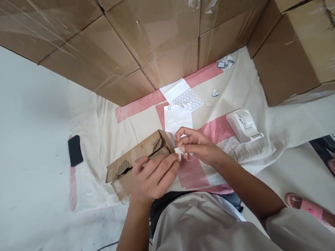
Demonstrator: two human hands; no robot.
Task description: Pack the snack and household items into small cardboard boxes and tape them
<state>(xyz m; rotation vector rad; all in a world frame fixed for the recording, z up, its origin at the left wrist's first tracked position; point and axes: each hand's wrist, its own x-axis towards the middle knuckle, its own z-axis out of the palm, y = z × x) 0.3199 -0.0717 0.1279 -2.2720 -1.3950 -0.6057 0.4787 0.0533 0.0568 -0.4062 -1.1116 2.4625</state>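
1. low in the middle of the head view, here's the action: a small white piece, paper-like, sits up at the fingertips, between the two hands and just beside the right end of a small cardboard box.
2. right hand: thumb and forefinger look pinched together on that piece, the other fingers curled; a tip grip, presumably because something so slight leaves no room for a palm.
3. left hand: fingers loosely spread and reaching in, tips meeting the piece, likely to steady it; whether they actually clasp it, i can't tell.
4. and that box lies behind the left hand, its top flaps torn and partly raised, close in, perhaps for an easy reach.
5. just beyond, a plain white sheet overlaps a printed sheet with rows of outlined shapes, both within reach, probably for handiness.
6. over to the right, a white tape dispenser stands on the pink-banded cloth, clear of the fingers, maybe to leave them elbow room.
7. at the far edge, tall stacked cartons wall things in; a black phone lies well apart on the left, seemingly parked out of the way.
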